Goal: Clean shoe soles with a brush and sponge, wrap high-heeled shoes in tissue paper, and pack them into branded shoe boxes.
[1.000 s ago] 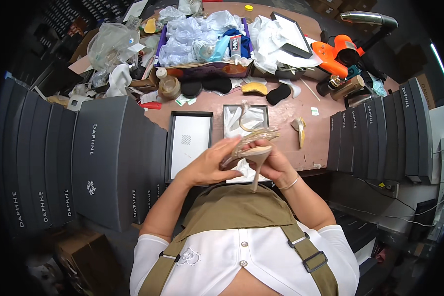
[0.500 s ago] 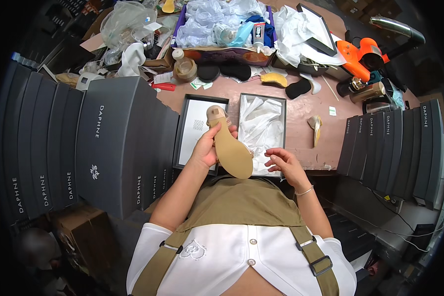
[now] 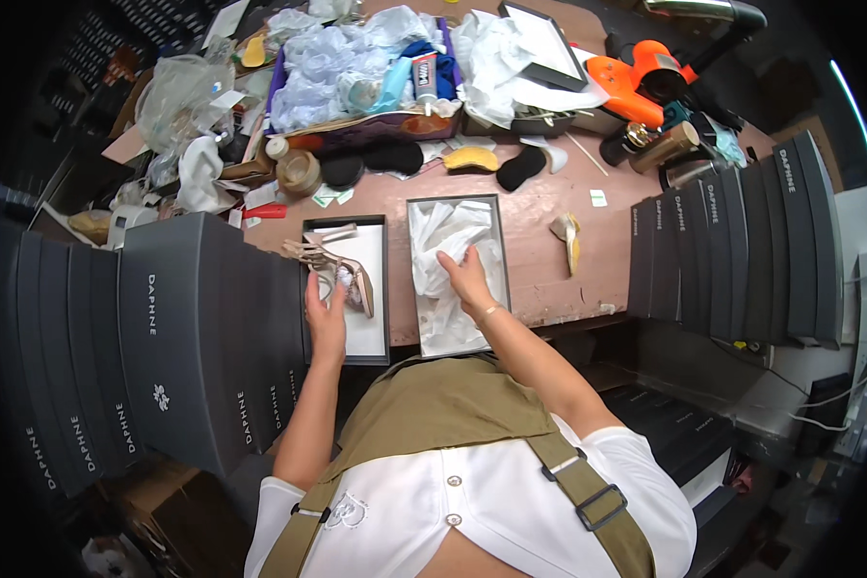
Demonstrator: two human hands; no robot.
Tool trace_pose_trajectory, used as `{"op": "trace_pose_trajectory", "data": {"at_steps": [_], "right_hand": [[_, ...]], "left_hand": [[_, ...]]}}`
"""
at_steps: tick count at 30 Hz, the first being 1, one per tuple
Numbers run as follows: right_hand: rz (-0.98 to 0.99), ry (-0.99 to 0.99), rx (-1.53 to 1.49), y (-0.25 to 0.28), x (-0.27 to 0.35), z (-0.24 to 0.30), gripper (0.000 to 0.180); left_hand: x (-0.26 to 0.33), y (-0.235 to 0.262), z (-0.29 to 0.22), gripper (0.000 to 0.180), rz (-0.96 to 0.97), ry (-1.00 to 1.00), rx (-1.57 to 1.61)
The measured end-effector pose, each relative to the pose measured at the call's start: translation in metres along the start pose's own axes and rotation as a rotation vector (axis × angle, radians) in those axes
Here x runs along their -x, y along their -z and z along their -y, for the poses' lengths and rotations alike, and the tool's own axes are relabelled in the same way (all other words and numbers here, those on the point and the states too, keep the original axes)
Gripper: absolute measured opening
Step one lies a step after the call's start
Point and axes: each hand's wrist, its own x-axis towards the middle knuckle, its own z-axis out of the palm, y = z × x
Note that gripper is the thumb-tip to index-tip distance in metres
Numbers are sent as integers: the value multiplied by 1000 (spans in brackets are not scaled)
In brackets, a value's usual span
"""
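I read the left hand (image 3: 326, 318) as lying palm down in the shallow black box lid with a white lining (image 3: 371, 342), fingers loosely spread and resting against the strappy metallic high-heeled sandal (image 3: 335, 265); whether they close on it I cannot tell. The right hand (image 3: 469, 279) presses open-fingered on the crumpled white tissue paper (image 3: 448, 241) inside the black rectangular shoe box (image 3: 499, 260), just beside the lid on the brown worktable (image 3: 539, 250). To do this step well, I would flatten the tissue into an even bed with the right hand while the left steadies the sandal by its sole, not by the thin straps, and keep the slim heel clear of the box wall. The sandal lies on its side in the upper part of the lid, straps looped, heel pointing away from the person. A row of grey shoe boxes (image 3: 164, 328) stands close on the left.
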Motion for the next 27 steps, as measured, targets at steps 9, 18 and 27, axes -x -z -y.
{"op": "trace_pose_trajectory", "data": {"at_steps": [9,18,27], "right_hand": [[142,35,-60,39,-2,37,28],[542,446,90,31,60,134,26],[408,846,937,53,60,75,44]], "left_hand": [[0,-78,-38,53,437,-283,-332],[-47,-127,-63,69,594,159,117],[-48,-40,-75,61,330,153,1102]]}}
